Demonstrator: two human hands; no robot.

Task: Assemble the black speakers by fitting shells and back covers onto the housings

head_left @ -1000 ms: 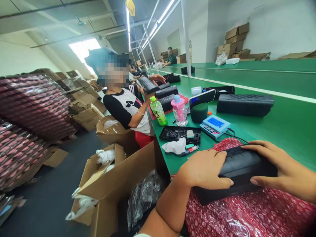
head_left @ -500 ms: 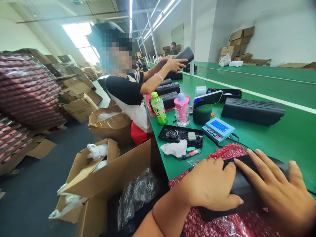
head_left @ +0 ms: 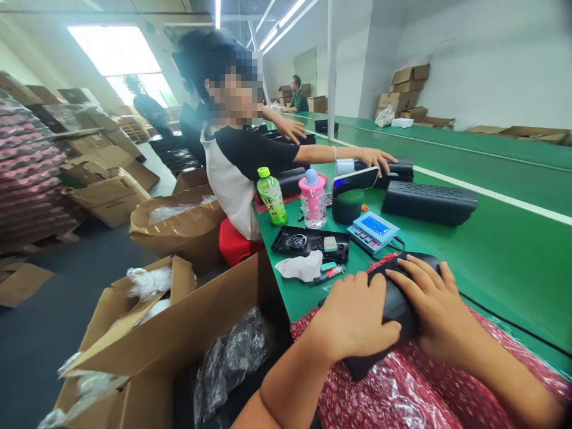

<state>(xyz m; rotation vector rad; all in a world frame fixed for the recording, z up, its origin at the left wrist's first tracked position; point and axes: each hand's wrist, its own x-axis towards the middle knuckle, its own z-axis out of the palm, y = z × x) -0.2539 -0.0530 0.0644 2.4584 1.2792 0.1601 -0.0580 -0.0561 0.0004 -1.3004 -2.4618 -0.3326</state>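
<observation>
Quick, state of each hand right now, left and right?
Left hand: holding the black bar speaker.
Right hand: also holding it, fingers spread on top.

You have two hands, your left hand (head_left: 353, 319) and your right hand (head_left: 429, 304), both on one black speaker (head_left: 379, 304). On the green table (head_left: 500, 280) you can count at least three more black speakers (head_left: 429, 202), one drink bottle (head_left: 271, 196), one pink cup (head_left: 313, 199), one phone (head_left: 355, 182), one blue-screened tester (head_left: 373, 232), one black tray (head_left: 310, 244) and one tissue (head_left: 299, 266). Beside you are two open cardboard boxes (head_left: 179, 229) and one red stool (head_left: 235, 243). You can see at least three other people (head_left: 250, 155).
</observation>
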